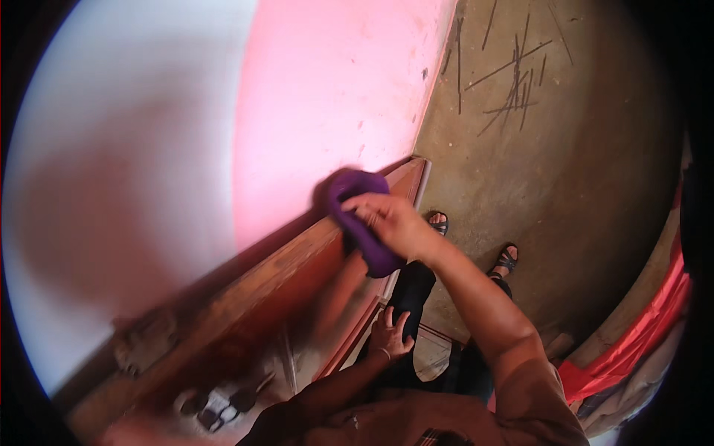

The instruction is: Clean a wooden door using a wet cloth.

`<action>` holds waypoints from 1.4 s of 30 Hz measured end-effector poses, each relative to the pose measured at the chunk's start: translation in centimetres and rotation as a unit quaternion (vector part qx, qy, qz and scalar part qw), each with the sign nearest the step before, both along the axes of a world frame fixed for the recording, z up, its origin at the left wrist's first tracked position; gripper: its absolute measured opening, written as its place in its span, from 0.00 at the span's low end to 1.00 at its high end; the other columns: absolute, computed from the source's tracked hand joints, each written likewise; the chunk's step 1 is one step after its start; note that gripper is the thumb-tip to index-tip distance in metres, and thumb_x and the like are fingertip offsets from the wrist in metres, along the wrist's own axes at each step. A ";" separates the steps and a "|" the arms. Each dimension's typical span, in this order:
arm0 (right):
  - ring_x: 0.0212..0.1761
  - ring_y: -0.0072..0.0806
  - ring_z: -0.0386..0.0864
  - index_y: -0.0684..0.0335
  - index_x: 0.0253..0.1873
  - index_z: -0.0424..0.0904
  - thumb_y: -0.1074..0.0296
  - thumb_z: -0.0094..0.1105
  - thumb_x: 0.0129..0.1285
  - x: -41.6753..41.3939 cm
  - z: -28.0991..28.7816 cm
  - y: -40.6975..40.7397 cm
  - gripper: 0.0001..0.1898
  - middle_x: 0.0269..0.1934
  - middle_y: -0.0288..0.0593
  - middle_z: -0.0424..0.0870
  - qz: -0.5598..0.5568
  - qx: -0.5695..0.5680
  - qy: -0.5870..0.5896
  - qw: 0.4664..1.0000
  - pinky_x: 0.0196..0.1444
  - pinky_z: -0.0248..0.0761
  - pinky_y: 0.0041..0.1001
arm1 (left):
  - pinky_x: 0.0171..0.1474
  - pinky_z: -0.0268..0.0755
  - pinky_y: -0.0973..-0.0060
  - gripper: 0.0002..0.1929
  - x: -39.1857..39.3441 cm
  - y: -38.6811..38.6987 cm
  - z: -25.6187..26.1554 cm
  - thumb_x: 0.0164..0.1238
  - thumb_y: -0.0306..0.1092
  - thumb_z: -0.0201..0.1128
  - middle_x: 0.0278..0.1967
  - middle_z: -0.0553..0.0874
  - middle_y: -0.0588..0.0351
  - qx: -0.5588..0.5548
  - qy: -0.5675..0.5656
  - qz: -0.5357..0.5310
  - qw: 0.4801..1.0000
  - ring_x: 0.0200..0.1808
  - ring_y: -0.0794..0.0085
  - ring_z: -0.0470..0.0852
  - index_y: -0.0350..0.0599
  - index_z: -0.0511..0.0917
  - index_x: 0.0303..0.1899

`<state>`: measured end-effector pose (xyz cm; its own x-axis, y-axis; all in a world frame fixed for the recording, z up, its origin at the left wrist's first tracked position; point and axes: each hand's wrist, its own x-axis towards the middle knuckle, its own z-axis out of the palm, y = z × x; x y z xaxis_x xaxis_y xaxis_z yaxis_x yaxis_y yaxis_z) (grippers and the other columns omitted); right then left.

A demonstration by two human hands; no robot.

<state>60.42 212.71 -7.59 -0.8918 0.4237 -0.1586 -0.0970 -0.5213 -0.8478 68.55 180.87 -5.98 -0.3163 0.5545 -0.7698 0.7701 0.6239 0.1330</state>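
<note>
A purple cloth (pixel 371 245) is gripped in my right hand (pixel 390 220), fingers pinched over its folds. The cloth lies against the top edge of a brown wooden furniture piece (pixel 290 245) that stands along the wall. My left hand (pixel 393 334) rests with spread fingers on my dark-trousered leg, lower down, holding nothing. Part of the wood's front beside the cloth is blurred.
A pink and white wall (pixel 329 83) rises behind the wood. The concrete floor (pixel 502 167) bears dark line marks. Red fabric (pixel 630 345) hangs at the right. A blurred black-and-white object (pixel 217 410) lies at lower left. A blurred metal fitting (pixel 145 343) sits on the wood.
</note>
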 end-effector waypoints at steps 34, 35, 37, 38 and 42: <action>0.35 0.43 0.85 0.68 0.50 0.82 0.73 0.56 0.65 0.6 40.1 2.7 0.11 0.36 0.55 0.86 -0.016 0.333 0.054 0.941 0.41 0.77 0.30 | 0.52 0.78 0.65 0.14 -5.6 -8.4 8.5 0.61 0.43 0.66 0.42 0.87 0.49 0.014 -0.096 0.327 0.940 0.48 0.57 0.85 0.47 0.85 0.44; 0.35 0.42 0.85 0.68 0.49 0.82 0.74 0.57 0.65 0.4 42.2 2.6 0.10 0.35 0.54 0.86 -0.024 0.316 0.114 0.941 0.38 0.77 0.29 | 0.52 0.78 0.65 0.14 -4.7 -8.5 8.3 0.61 0.43 0.66 0.42 0.87 0.49 0.012 -0.082 0.349 0.934 0.48 0.57 0.85 0.47 0.85 0.44; 0.35 0.42 0.85 0.68 0.51 0.81 0.75 0.58 0.65 -0.1 44.9 3.0 0.11 0.38 0.54 0.85 0.003 0.289 0.194 0.937 0.37 0.77 0.31 | 0.49 0.78 0.62 0.11 -4.2 -6.6 9.3 0.55 0.40 0.66 0.37 0.87 0.49 -0.054 -0.126 0.374 0.917 0.44 0.54 0.85 0.45 0.86 0.34; 0.35 0.42 0.85 0.68 0.51 0.81 0.75 0.58 0.65 -0.4 45.3 3.0 0.11 0.38 0.54 0.85 0.023 0.276 0.218 0.936 0.37 0.77 0.31 | 0.50 0.77 0.62 0.10 -3.1 -6.3 10.3 0.56 0.39 0.64 0.38 0.86 0.47 0.021 -0.074 0.154 0.985 0.44 0.54 0.85 0.44 0.85 0.33; 0.40 0.51 0.81 0.67 0.49 0.78 0.76 0.57 0.62 -1.3 40.8 4.3 0.11 0.41 0.54 0.82 -0.024 0.339 0.247 0.907 0.41 0.75 0.37 | 0.53 0.77 0.66 0.12 -0.6 1.5 15.5 0.64 0.40 0.63 0.44 0.87 0.46 0.103 -0.046 0.464 0.879 0.47 0.58 0.85 0.44 0.84 0.43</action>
<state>59.13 217.03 33.19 -0.7606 0.3145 0.5680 -0.5621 0.1189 -0.8185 67.98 182.38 9.49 -0.6467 0.2216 -0.7298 -0.0771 0.9330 0.3516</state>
